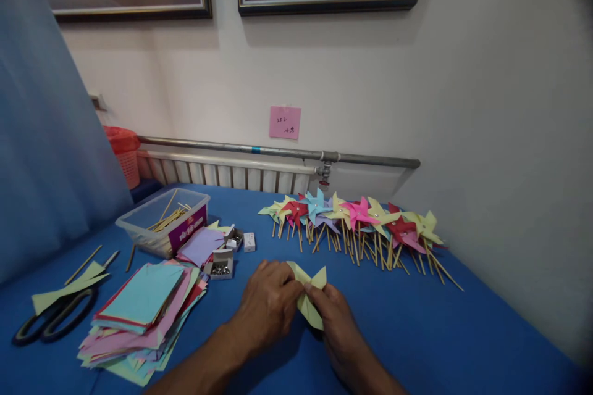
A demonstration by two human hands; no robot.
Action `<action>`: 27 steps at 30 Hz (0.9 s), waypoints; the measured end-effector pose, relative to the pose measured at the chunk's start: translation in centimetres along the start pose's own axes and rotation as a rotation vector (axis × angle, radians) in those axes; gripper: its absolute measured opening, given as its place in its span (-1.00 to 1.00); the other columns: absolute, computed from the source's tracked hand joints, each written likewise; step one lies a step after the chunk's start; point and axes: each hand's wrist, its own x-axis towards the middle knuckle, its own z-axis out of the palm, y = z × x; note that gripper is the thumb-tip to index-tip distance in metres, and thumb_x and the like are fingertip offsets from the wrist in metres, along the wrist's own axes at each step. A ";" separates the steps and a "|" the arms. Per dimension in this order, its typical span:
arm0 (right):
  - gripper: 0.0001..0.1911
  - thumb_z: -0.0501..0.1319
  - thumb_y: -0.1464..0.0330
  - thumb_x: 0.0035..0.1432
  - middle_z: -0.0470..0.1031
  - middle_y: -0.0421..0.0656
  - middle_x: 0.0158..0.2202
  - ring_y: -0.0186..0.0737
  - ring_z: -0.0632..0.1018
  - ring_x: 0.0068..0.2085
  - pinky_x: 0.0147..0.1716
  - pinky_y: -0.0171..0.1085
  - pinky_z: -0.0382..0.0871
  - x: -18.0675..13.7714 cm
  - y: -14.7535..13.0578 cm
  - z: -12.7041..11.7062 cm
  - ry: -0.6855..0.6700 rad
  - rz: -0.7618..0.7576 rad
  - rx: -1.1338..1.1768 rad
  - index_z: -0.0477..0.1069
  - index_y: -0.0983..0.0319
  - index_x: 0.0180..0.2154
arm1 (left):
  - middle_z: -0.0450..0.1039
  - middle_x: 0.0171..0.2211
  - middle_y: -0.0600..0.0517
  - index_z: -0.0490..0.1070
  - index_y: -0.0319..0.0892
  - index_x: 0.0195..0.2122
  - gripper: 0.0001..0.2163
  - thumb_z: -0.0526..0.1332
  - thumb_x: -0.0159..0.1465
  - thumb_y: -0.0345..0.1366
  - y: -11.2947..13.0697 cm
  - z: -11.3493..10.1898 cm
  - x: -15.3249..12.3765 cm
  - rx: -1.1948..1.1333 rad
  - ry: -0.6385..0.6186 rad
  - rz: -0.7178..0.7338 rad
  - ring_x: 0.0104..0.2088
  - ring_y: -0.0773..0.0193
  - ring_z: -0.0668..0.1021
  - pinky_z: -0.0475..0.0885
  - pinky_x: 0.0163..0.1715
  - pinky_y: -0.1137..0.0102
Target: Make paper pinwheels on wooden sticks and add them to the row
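Observation:
A pale yellow paper pinwheel (306, 307) with folded blades is held between my two hands, low over the blue tabletop. My left hand (271, 293) grips its left side, thumb and fingers pressed near the middle. From the right, my right hand (336, 321) pinches the paper, its thumb close to the centre. Whether a pin or stick is at the centre is hidden by my fingers. Left of my hands are an opened small box of metal pins (221, 269), a second pin box (235, 238) and a small white box (249, 242).
Finished pinwheels on sticks (359, 216) lie in a row at the back right. A stack of coloured paper (143, 296), black-handled scissors (69, 315) and a clear tub of sticks (162, 222) occupy the left. Behind the table runs a pipe (370, 160) along the wall.

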 end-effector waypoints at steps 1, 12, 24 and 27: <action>-0.57 0.43 0.11 -0.02 0.57 -0.14 -0.43 -0.20 0.49 -0.41 -0.42 -0.31 0.33 0.0 0.0 0.0 0.012 -0.002 -0.009 0.55 0.31 -0.24 | 0.40 -0.40 -0.01 0.43 -0.18 -0.41 -0.78 0.07 0.34 -0.42 0.0 0.0 -0.1 -0.002 0.002 -0.001 -0.38 0.26 0.36 0.13 -0.33 0.28; -0.56 0.46 0.14 -0.11 0.66 -0.08 -0.37 -0.01 0.61 -0.38 -0.39 -0.20 0.45 1.4 1.0 -1.1 0.091 -0.031 -0.063 0.58 0.28 -0.22 | 0.41 -0.48 0.05 0.46 -0.17 -0.42 -0.87 0.20 0.23 -0.28 -0.5 0.0 0.7 -0.666 0.122 -0.718 -0.43 0.29 0.44 0.26 -0.39 0.39; -0.58 0.39 0.12 -0.02 0.65 -0.08 -0.37 -0.01 0.60 -0.31 -0.32 -0.20 0.44 0.5 0.3 -0.5 0.037 -0.061 -0.189 0.57 0.30 -0.21 | 0.51 -0.53 0.04 0.48 -0.29 -0.37 -0.72 0.40 -0.14 -0.34 0.1 1.1 0.9 -1.437 0.006 -1.065 -0.59 0.38 0.46 0.31 -0.52 0.47; -0.60 0.38 0.12 -0.01 0.65 -0.06 -0.36 0.02 0.60 -0.30 -0.30 -0.17 0.44 0.5 0.5 -0.6 0.054 -0.086 -0.248 0.57 0.30 -0.24 | 0.44 -0.61 0.10 0.47 -0.27 -0.44 -0.79 0.38 -0.13 -0.35 0.4 0.4 1.3 -1.429 0.034 -1.070 -0.62 0.43 0.41 0.26 -0.56 0.50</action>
